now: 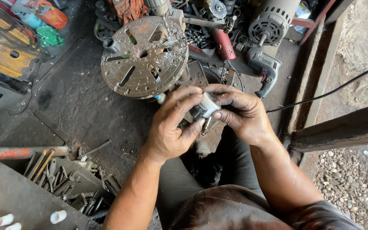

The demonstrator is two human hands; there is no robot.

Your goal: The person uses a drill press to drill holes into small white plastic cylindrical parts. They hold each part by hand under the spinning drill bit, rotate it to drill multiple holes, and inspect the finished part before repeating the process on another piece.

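— Head view is looking down at what, exactly?

— Both hands are meeting over a grimy workshop floor (77,106). The left hand (171,123) is curling round a small white plug-like fitting (207,106), thumb and fingers pinching its dark end. The right hand (241,113) is closing on the fitting's other side, fingertips pressing against it.

— So where is the fitting sitting?

— It is being held between the two hands, above the person's knees, just in front of a round slotted metal plate (143,57) dusted with shavings.

— Anything else lying close by?

— A grey power drill (264,68) is lying near the right hand, with an electric motor (271,21) beyond it. A black cable (329,91) is running off to the right.
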